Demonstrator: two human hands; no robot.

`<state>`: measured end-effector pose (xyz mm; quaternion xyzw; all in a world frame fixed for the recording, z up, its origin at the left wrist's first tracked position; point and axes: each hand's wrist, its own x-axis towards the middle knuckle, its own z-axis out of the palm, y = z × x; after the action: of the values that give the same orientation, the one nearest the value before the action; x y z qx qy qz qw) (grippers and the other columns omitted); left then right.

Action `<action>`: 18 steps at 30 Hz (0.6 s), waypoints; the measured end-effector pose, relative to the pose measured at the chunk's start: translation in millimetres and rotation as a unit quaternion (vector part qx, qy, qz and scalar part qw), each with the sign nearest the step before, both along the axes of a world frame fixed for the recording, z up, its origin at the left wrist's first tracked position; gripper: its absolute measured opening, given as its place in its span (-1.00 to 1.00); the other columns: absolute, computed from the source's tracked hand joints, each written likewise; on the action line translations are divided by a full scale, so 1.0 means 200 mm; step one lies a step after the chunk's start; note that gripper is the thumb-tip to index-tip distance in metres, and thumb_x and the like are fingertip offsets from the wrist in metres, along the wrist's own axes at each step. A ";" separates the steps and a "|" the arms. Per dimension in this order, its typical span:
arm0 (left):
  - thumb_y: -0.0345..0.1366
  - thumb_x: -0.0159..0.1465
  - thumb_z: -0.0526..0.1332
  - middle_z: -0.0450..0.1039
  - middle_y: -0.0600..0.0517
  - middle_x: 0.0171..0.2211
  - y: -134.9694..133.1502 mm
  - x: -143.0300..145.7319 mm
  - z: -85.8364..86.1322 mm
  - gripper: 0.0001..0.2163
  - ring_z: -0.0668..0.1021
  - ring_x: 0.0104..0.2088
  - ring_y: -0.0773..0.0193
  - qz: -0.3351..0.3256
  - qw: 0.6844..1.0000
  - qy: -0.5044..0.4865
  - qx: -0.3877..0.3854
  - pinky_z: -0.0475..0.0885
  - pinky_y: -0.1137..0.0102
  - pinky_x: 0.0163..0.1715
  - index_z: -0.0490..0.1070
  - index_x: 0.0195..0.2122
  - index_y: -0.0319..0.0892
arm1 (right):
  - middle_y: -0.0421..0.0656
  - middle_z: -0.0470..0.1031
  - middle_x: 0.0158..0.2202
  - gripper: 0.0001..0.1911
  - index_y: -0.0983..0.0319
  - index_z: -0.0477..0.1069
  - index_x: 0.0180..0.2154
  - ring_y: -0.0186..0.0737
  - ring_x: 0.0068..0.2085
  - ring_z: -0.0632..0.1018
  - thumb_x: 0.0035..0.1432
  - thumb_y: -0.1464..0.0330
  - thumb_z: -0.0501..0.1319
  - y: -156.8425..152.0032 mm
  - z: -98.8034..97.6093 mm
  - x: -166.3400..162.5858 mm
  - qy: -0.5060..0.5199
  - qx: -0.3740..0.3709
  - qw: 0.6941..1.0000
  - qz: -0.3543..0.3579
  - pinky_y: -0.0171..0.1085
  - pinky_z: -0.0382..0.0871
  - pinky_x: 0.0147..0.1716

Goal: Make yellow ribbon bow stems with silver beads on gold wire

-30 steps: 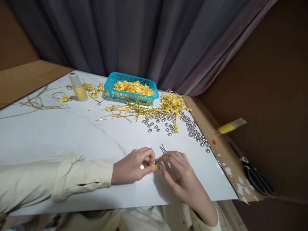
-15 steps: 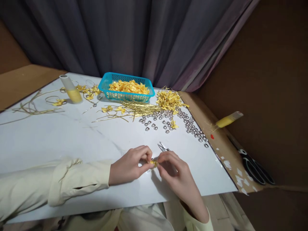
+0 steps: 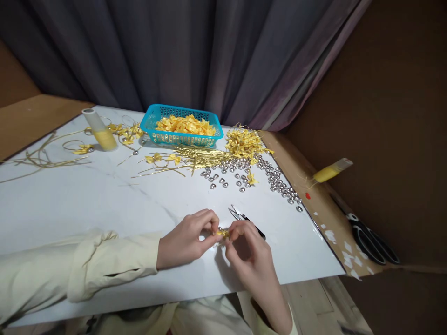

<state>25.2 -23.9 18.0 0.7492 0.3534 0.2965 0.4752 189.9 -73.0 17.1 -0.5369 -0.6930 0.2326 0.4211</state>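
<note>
Between my two hands, low over the white table, is a small yellow ribbon bow (image 3: 222,233) with a silver bead at its upper edge. My left hand (image 3: 188,238) pinches the bow's left side between thumb and fingertips. On its right side, my right hand (image 3: 253,256) is closed with thumb and forefinger at the ribbon; the exact contact is partly hidden by the fingers. Just beyond the right hand lie thread snips (image 3: 237,214) with pointed blades and black handles, partly covered by that hand.
A blue basket (image 3: 146,122) of yellow bows stands at the back. Before it lie gold wires (image 3: 202,158), finished bows (image 3: 244,142) and scattered silver beads (image 3: 279,184). A yellow thread spool (image 3: 104,135) stands left; another spool (image 3: 331,172) and black scissors (image 3: 370,242) lie right.
My right hand has shifted slightly left and its fingers have curled more, uncovering the snips' black handle. The left hand keeps its pinch on the bow.
</note>
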 end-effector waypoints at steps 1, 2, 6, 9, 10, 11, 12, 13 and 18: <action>-0.39 0.18 0.13 0.25 0.13 -0.47 0.00 0.00 0.00 -0.90 0.41 -0.46 0.40 0.001 1.000 -0.001 0.000 0.35 0.50 -0.41 0.17 -0.44 -0.17 | -0.15 0.34 -0.37 -0.90 0.19 0.18 -0.38 -0.21 -0.28 0.41 0.10 0.49 0.08 0.00 -0.01 0.00 -0.008 0.009 1.000 -0.017 -0.23 0.30 -0.29; -0.38 0.19 0.13 0.25 0.13 -0.47 0.00 0.00 0.00 -0.90 0.40 -0.46 0.40 0.003 1.000 -0.001 0.001 0.36 0.50 -0.41 0.18 -0.43 -0.17 | -0.14 0.35 -0.34 -0.91 0.19 0.21 -0.34 -0.20 -0.26 0.42 0.11 0.48 0.09 0.00 -0.01 0.00 -0.016 0.013 0.999 -0.031 -0.23 0.30 -0.28; -0.36 0.20 0.13 0.25 0.12 -0.45 0.00 0.00 0.00 -0.90 0.39 -0.45 0.40 0.008 1.000 -0.001 0.019 0.36 0.50 -0.41 0.20 -0.42 -0.17 | -0.13 0.37 -0.31 -0.93 0.20 0.26 -0.32 -0.19 -0.22 0.42 0.11 0.45 0.14 0.01 -0.01 0.00 -0.023 0.005 0.999 -0.025 -0.22 0.31 -0.25; -0.38 0.20 0.13 0.25 0.11 -0.45 0.00 0.00 -0.01 -0.90 0.40 -0.43 0.39 0.008 1.000 -0.001 0.026 0.36 0.49 -0.40 0.19 -0.42 -0.18 | -0.15 0.35 -0.35 -0.92 0.21 0.24 -0.39 -0.22 -0.27 0.42 0.10 0.48 0.12 0.02 -0.01 0.00 -0.006 -0.009 1.000 -0.002 -0.24 0.31 -0.27; -0.38 0.20 0.13 0.25 0.11 -0.44 0.00 0.00 0.00 -0.90 0.40 -0.43 0.39 0.008 1.000 -0.002 0.026 0.36 0.49 -0.40 0.19 -0.42 -0.18 | -0.16 0.35 -0.35 -0.91 0.21 0.23 -0.40 -0.23 -0.27 0.42 0.10 0.49 0.12 0.02 -0.01 0.00 -0.002 -0.011 1.000 0.000 -0.24 0.31 -0.28; -0.38 0.20 0.13 0.26 0.11 -0.44 0.00 0.00 0.00 -0.90 0.40 -0.43 0.39 0.008 1.000 -0.003 0.026 0.36 0.49 -0.40 0.19 -0.42 -0.18 | -0.16 0.35 -0.36 -0.89 0.21 0.22 -0.41 -0.23 -0.28 0.42 0.09 0.50 0.12 0.02 -0.01 0.00 -0.001 -0.011 1.000 0.000 -0.25 0.31 -0.29; -0.39 0.20 0.13 0.26 0.11 -0.44 0.00 0.00 0.00 -0.91 0.40 -0.43 0.39 0.008 1.000 -0.003 0.027 0.36 0.49 -0.39 0.20 -0.42 -0.18 | -0.16 0.35 -0.37 -0.89 0.20 0.22 -0.41 -0.23 -0.28 0.42 0.09 0.51 0.12 0.02 -0.01 0.00 -0.003 -0.009 1.000 0.000 -0.25 0.31 -0.30; -0.39 0.20 0.13 0.26 0.11 -0.44 0.00 0.00 0.00 -0.91 0.40 -0.43 0.39 0.009 1.000 -0.002 0.028 0.36 0.49 -0.39 0.20 -0.42 -0.18 | -0.17 0.34 -0.37 -0.88 0.20 0.21 -0.41 -0.23 -0.29 0.41 0.09 0.51 0.12 0.02 -0.02 0.00 -0.006 -0.004 1.000 0.000 -0.25 0.31 -0.30; -0.40 0.19 0.13 0.26 0.11 -0.44 0.00 -0.01 0.00 -0.91 0.41 -0.42 0.39 0.011 1.000 -0.001 0.026 0.37 0.49 -0.38 0.19 -0.43 -0.18 | -0.13 0.34 -0.35 -0.87 0.21 0.22 -0.37 -0.20 -0.27 0.40 0.11 0.55 0.10 -0.01 -0.01 -0.01 -0.075 0.068 0.995 -0.011 -0.22 0.32 -0.31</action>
<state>24.2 -23.9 17.3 0.7570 0.3533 0.3120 0.4526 188.8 -74.3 14.2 -0.5303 -0.7310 0.1394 0.4063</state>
